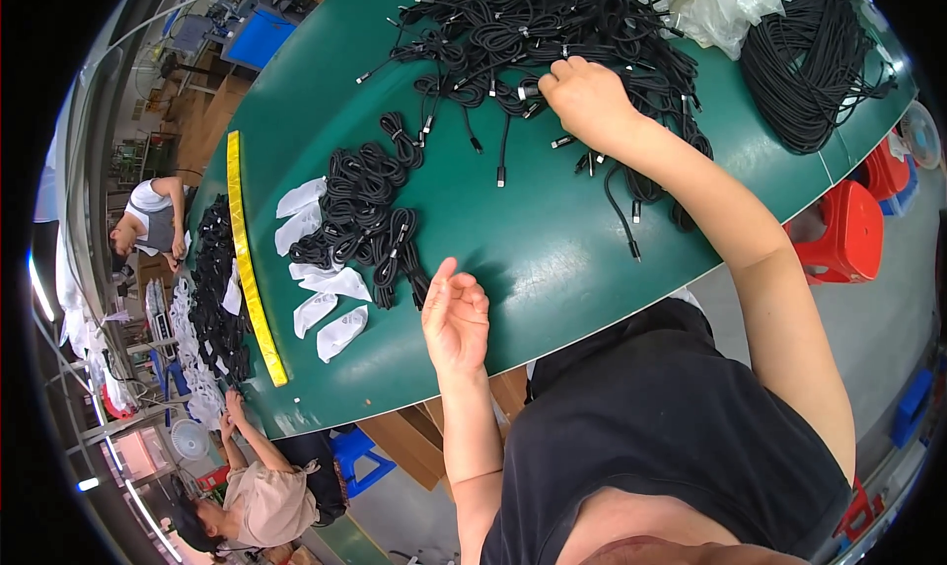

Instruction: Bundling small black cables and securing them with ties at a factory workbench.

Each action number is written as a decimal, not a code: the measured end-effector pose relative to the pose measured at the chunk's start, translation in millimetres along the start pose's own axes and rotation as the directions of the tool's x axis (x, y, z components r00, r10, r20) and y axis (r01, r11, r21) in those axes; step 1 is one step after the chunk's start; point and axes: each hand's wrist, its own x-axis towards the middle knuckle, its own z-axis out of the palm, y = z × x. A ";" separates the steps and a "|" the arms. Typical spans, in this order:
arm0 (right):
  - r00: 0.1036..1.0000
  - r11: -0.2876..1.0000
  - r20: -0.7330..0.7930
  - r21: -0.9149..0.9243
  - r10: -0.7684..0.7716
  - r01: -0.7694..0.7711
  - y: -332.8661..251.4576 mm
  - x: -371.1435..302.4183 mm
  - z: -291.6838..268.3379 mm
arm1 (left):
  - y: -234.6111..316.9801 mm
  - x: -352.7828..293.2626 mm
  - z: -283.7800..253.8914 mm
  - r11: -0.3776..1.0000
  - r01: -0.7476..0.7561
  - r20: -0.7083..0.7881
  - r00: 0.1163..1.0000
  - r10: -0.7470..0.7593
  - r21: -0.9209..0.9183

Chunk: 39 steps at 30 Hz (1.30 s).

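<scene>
A tangled heap of black cables [552, 33] with silver-tipped plugs covers the far middle of the green table [533, 259]. My right hand [589, 100] reaches into its near edge, fingers closed on a black cable; the grip itself is partly hidden. Above the table's near edge, my left hand [457, 320] is raised, palm up, with loosely curled fingers apart and nothing in them. Just beyond and left of it lies a group of coiled black cables [367, 195]. White plastic sleeves [340, 283] lie beside those coils.
A yellow strip [253, 259] divides the table at left, with more black cables [217, 279] beyond it. Two people [266, 491] work on that side. At far right sit a large cable coil [804, 62] and clear plastic bags [725, 8]. Red stools [848, 232] stand off the right edge.
</scene>
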 end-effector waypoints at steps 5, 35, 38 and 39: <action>0.872 0.895 -0.470 0.435 0.135 0.095 -17.9 0.3 -50.5 | -9.1 -2.3 15.6 0.975 0.148 0.091 0.982 -0.165 0.164; 0.997 0.579 0.062 0.815 -0.050 -0.022 -97.6 -69.3 -96.5 | -24.8 2.1 53.1 0.955 -0.204 0.252 0.956 0.147 0.216; 0.992 0.571 0.111 0.819 -0.066 -0.053 -98.6 -73.9 -93.4 | -25.7 4.9 51.4 0.957 -0.207 0.212 0.964 0.163 0.205; 0.991 0.561 0.114 0.825 -0.062 -0.060 -99.7 -74.2 -93.2 | -29.7 2.0 52.1 0.962 -0.170 0.200 0.971 0.127 0.214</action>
